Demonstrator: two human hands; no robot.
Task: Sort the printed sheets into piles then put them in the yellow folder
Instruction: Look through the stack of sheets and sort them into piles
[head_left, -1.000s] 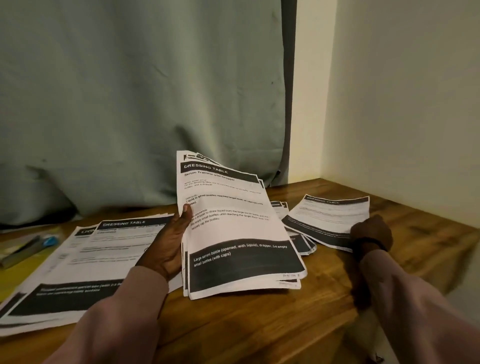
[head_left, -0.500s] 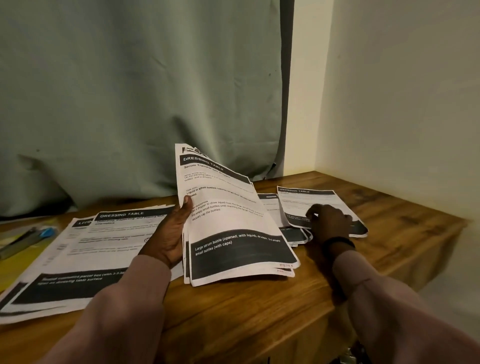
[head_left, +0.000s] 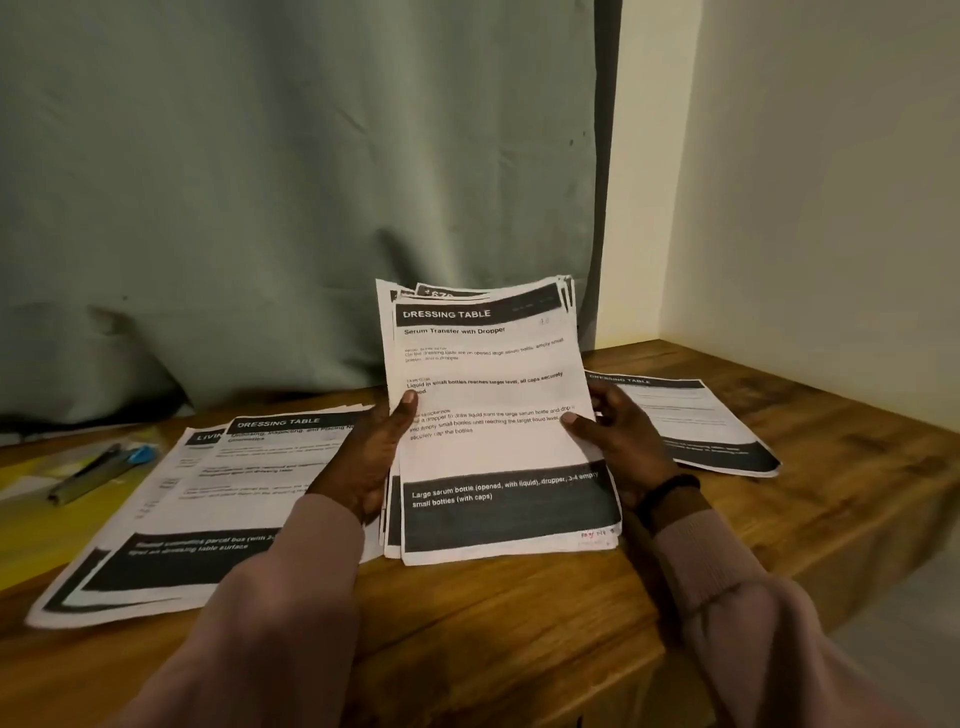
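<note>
A stack of sheets (head_left: 493, 415) is held up in the middle, tilted back, its bottom edge on the tabletop (head_left: 519, 623). The top sheet is white with black bands and reads "DRESSING TABLE". A pile (head_left: 218, 499) is spread flat on the left. A smaller pile (head_left: 696, 421) lies flat on the right. A yellow folder (head_left: 31, 499) lies at the far left, partly under the left pile.

free: bare table (head_left: 519, 613) front | blocked: left pile (head_left: 208, 499), right pile (head_left: 696, 421)
</note>
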